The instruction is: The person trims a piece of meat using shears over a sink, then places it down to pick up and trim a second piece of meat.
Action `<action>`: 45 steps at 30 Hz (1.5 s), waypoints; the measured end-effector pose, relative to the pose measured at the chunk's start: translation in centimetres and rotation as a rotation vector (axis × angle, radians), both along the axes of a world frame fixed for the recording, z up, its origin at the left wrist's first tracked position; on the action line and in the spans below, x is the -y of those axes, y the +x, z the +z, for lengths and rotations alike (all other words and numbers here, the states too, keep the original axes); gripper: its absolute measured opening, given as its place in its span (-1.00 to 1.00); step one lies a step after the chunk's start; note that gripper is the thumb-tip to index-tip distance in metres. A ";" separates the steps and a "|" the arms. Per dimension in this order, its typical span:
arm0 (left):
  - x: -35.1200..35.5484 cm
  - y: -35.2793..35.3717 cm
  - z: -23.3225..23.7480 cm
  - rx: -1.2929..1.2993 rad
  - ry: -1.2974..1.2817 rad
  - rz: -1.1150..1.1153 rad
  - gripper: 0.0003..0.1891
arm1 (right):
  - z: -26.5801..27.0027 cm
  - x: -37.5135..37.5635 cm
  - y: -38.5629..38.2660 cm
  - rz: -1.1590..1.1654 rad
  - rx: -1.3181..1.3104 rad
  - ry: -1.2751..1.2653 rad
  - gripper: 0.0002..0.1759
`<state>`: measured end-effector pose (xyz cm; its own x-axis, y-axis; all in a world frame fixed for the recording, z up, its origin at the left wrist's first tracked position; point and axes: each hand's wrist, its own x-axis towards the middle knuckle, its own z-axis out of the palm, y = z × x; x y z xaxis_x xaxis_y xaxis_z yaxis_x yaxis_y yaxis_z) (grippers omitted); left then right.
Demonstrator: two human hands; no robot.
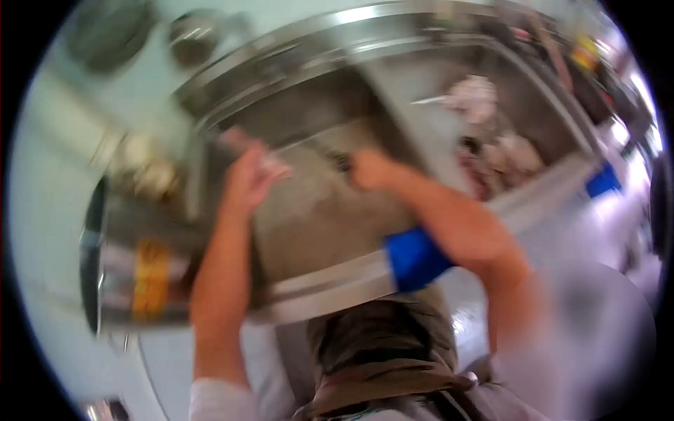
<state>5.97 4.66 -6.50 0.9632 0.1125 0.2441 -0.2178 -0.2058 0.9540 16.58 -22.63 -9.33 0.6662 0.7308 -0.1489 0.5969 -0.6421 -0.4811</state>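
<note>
Over the left part of a metal sink (316,224), my left hand (253,175) is closed round a pale pink piece (237,139) that looks like raw meat. My right hand (370,169) is closed on a dark handle (342,162) near the middle of the same basin; a thin dark blade-like shape runs from it to the upper left, blurred by motion. The hands are apart. In the right basin lie pinkish pieces like raw meat (516,158), with another pale lump (472,98) behind them.
A blue cloth (418,258) hangs over the sink's front edge, and another blue piece (602,181) is farther right. At the left stands a metal container with an orange label (151,279), near pale lumps (156,179). Round metal vessels (193,36) are at the upper left.
</note>
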 end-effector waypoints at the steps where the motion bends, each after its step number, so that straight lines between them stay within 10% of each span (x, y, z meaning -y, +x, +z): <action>1: 0.9 -0.6 1.3 -0.281 -0.708 0.170 -0.59 | -2.5 -0.8 1.0 -0.022 0.002 0.154 -0.68; 5: 2.4 -2.8 4.4 -0.261 -0.707 0.446 -0.54 | 3.2 -0.5 -3.3 0.119 -0.049 0.220 -0.70; 26: 2.8 -3.7 5.8 -0.246 -0.847 0.449 -0.63 | 3.9 -2.9 -7.5 0.134 0.475 0.277 -0.68; 41: 3.3 -5.1 6.0 -0.049 -0.970 0.126 -0.73 | 3.0 -3.4 -6.9 0.110 0.088 0.336 -0.73; 45: 3.8 -4.1 6.0 -0.083 -0.959 0.336 -0.75 | 3.2 -3.5 -7.4 0.129 0.212 0.326 -0.72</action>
